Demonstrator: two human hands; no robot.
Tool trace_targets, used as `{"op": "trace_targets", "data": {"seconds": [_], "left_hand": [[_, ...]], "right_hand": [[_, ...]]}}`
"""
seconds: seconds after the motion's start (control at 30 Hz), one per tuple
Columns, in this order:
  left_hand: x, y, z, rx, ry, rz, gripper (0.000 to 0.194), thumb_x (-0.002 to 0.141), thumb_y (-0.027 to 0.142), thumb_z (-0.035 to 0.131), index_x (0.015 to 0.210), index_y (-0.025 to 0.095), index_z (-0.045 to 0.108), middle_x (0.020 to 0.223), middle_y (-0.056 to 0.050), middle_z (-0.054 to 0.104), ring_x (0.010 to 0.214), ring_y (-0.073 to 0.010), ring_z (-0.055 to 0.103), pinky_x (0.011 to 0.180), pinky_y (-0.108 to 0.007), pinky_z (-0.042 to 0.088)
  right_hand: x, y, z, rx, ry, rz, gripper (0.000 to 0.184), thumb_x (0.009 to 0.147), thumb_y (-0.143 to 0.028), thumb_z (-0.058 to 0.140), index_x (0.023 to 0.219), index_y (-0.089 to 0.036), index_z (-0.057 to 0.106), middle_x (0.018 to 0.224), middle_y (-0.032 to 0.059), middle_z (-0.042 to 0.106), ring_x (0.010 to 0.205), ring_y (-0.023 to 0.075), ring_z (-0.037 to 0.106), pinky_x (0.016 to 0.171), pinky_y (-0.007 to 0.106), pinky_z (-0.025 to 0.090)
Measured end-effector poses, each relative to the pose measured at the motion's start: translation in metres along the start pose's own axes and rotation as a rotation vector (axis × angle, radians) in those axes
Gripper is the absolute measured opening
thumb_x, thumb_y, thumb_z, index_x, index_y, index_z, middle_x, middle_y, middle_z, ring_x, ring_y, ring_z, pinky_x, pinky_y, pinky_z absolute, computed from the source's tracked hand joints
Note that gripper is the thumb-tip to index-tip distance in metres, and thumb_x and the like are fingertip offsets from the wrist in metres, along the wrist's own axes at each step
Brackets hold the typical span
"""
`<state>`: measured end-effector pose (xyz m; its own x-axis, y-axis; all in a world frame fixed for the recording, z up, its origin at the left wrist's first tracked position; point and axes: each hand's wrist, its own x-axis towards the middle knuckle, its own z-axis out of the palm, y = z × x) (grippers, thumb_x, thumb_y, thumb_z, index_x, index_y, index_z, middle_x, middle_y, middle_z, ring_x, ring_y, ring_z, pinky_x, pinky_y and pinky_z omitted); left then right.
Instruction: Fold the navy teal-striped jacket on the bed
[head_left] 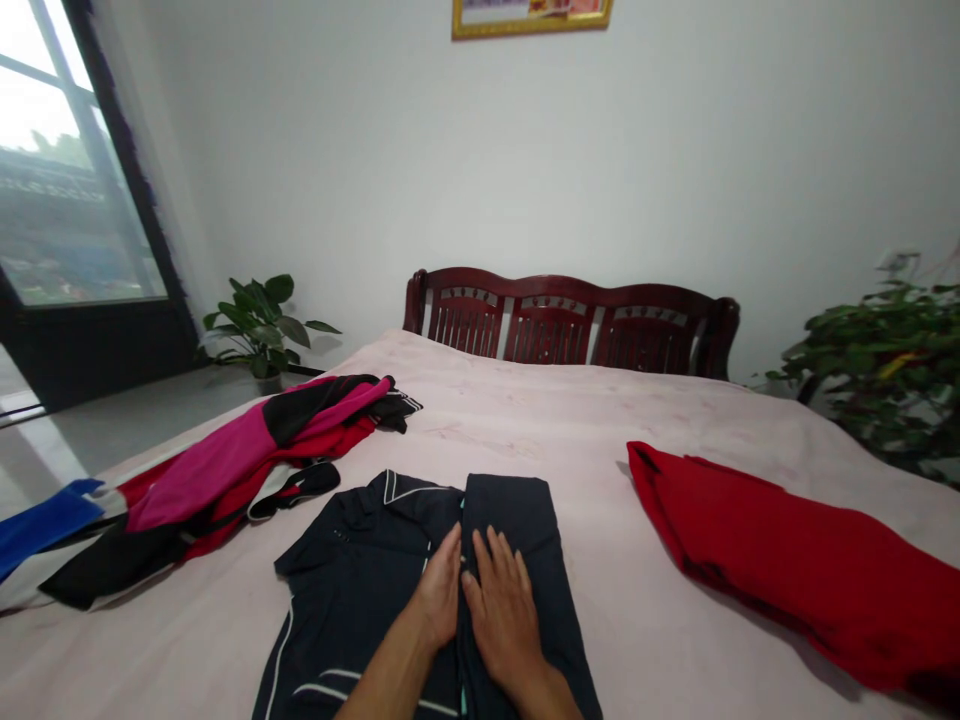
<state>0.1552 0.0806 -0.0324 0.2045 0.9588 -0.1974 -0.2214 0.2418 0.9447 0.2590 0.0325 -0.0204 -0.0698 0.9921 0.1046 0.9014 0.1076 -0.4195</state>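
A dark navy shirt [352, 575] with thin white piping lies spread on the pale pink bed [562, 440] right in front of me; its right side is folded over toward the middle. My left hand [439, 590] lies flat on the shirt's centre, fingers stretched out. My right hand [504, 605] rests flat beside it on the folded-over panel, fingers extended and slightly apart. The two hands touch at the fold's edge. Neither hand grips anything.
A heap of magenta, red and black garments [247, 455] lies to the left, with a blue piece [41, 520] at the edge. A folded red cloth [787, 560] lies on the right. A dark wooden headboard [570, 320] stands behind; potted plants [259, 325] flank the bed.
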Motion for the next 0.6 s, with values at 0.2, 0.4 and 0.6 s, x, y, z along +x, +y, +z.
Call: {"op": "trace_targets", "data": {"seconds": [0.2,0.4,0.6], "left_hand": [[0.001,0.017,0.013,0.446,0.251,0.167,0.059,0.092,0.037,0.043,0.142,0.007,0.042,0.151,-0.018,0.043,0.142,-0.0255,0.038,0.118,-0.041,0.031],[0.021,0.04,0.035,1.182,-0.114,0.34,0.067,0.096,0.049,0.027,0.15,0.011,0.035,0.161,-0.012,0.025,0.15,-0.0274,0.014,0.122,-0.044,0.013],[0.051,0.021,0.028,1.388,-0.207,0.298,0.068,0.093,0.051,0.031,0.153,0.018,0.031,0.164,-0.008,0.016,0.151,-0.0328,0.007,0.119,-0.057,0.007]], "right_hand": [[-0.002,0.004,0.003,-0.043,-0.011,-0.021,0.061,0.095,-0.039,0.038,0.152,-0.018,0.033,0.159,0.0075,0.023,0.148,0.0279,0.02,0.121,0.051,0.013],[-0.004,0.0,0.005,-0.049,0.032,-0.053,0.055,0.097,-0.04,0.038,0.15,-0.025,0.038,0.158,0.0031,0.031,0.148,0.0238,0.021,0.122,0.047,0.011],[-0.017,0.005,0.019,-0.036,0.049,-0.031,0.06,0.094,-0.049,0.044,0.147,-0.02,0.043,0.156,0.0068,0.034,0.146,0.0266,0.028,0.121,0.047,0.019]]}}
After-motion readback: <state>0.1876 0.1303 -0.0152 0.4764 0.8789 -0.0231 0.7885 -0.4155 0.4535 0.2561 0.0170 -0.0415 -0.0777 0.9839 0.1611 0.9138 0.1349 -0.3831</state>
